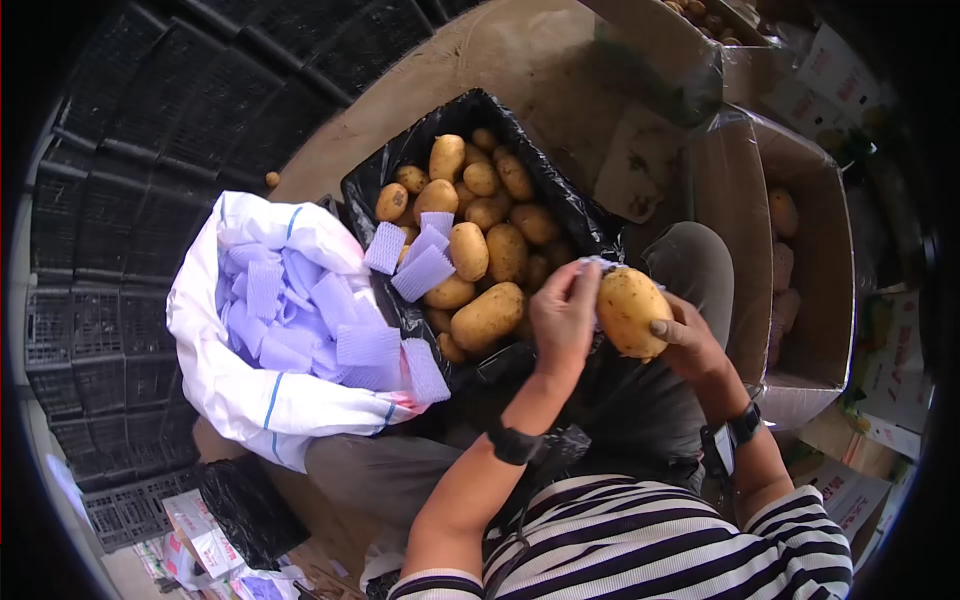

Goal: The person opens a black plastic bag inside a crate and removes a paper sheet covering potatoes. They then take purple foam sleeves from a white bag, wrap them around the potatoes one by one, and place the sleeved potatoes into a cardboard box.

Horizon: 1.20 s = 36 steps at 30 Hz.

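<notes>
A large yellow potato (632, 312) is held up by my right hand (695, 345), its fingers round the right side and the thumb on the front. My left hand (563, 310) pinches a purple foam net sleeve (598, 264) at the potato's upper left edge. Left of my hands stands a crate lined with black plastic (560, 180), full of loose potatoes (487, 316). Several purple foam sleeves (423, 274) lie on top of these potatoes. A white sack (205, 345) of purple foam sleeves (335, 300) is at the left, against the crate.
An open cardboard box (820, 270) at the right holds wrapped potatoes. Another box with potatoes (750, 25) is at the top right. Stacked black crates (110, 250) line the left side. A black plastic bag (250, 510) lies at the lower left.
</notes>
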Available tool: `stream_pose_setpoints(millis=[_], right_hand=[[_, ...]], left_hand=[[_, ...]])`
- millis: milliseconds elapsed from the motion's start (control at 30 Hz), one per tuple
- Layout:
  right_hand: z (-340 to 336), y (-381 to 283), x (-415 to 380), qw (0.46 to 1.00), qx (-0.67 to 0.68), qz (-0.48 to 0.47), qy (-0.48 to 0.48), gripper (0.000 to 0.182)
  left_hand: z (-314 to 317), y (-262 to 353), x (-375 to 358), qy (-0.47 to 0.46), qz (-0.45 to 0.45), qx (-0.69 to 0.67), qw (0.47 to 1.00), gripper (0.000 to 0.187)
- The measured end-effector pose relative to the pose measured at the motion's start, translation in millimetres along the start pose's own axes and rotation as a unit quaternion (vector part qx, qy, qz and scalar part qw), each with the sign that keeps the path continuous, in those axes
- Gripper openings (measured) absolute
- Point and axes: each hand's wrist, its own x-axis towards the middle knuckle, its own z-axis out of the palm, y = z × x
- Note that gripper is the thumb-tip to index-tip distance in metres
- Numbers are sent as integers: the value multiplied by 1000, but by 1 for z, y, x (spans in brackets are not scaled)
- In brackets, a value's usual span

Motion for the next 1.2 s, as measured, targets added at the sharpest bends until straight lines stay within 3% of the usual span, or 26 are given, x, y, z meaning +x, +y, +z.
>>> stream_pose_setpoints(millis=[33, 100, 167, 233, 300, 333, 367, 400, 433, 500, 533, 567, 600, 633, 667, 700, 767, 900, 967, 1000, 1033, 1067, 1133, 1167, 1200], right_hand=[[-3, -2, -7, 996, -65, -20, 60, 60], [-2, -10, -22, 976, -131, -58, 165, 51], [-35, 12, -39, 960, -95, -150, 218, 44], [-62, 1, -59, 906, -251, -193, 281, 41], [-95, -18, -74, 895, -80, -219, 379, 41], [-110, -30, -80, 866, 33, -242, 435, 41], [-123, -44, -84, 807, 196, -254, 497, 41], [-148, -49, -90, 779, 249, -285, 500, 41], [-157, -42, -82, 778, 242, -288, 504, 41], [-173, -22, -57, 892, 293, -247, 240, 38], [-78, -39, -9, 928, 140, -164, 303, 36], [-11, -46, 21, 973, -79, -124, 180, 38], [-2, -20, 71, 987, 44, -30, 150, 45], [32, -3, 109, 986, -115, -7, 121, 50], [54, 18, 146, 948, -309, -11, 82, 58], [62, 45, 184, 871, -484, 23, 85, 66], [90, 87, 228, 674, -734, -41, 76, 71], [114, 122, 239, 684, -713, -95, 121, 72], [100, 131, 236, 718, -668, -186, 55, 72], [98, 125, 224, 755, -620, -209, 36, 71], [94, 117, 211, 758, -617, -211, 39, 71], [89, 107, 196, 864, -484, -133, 33, 67], [81, 73, 159, 992, -110, 46, -40, 60], [78, 56, 134, 977, 123, 143, -103, 58], [74, 47, 109, 955, 213, 156, -132, 57]], left_hand=[[8, 0, -3, 8, 162, 148, 976, 18], [31, -2, -16, -25, 423, 248, 871, 21], [55, 9, -33, -163, 511, 293, 791, 24], [60, 23, -39, -174, 513, 290, 789, 27], [17, 23, -9, -72, 455, 375, 804, 33], [-12, 28, 8, 18, 301, 393, 869, 37], [-51, 14, 45, 115, 279, 416, 858, 39], [-90, 16, 57, 159, 189, 454, 856, 41], [-133, -15, 82, 237, 193, 532, 790, 47], [-180, -39, 96, 214, 181, 601, 748, 39], [-189, -44, 100, 211, 180, 597, 753, 39], [-196, -48, 103, 198, 166, 587, 767, 36], [-199, -51, 103, 186, 151, 577, 780, 34], [-199, -50, 98, 186, 147, 577, 782, 34], [-194, -43, 90, 182, 147, 537, 810, 31], [-191, -34, 83, 180, 148, 498, 835, 29], [-189, -23, 66, 201, 133, 489, 838, 27], [-187, 4, 36, 246, 131, 438, 855, 22], [-181, 18, 25, 256, 140, 418, 860, 19], [-180, 22, 23, 269, 193, 437, 837, 18], [-177, 27, 20, 277, 247, 453, 810, 16], [-173, 32, 18, 295, 234, 476, 795, 17], [-165, 35, 18, 290, 256, 520, 762, 21], [-157, 34, 19, 286, 272, 560, 729, 26], [-147, 15, 24, 241, 271, 543, 757, 22]])
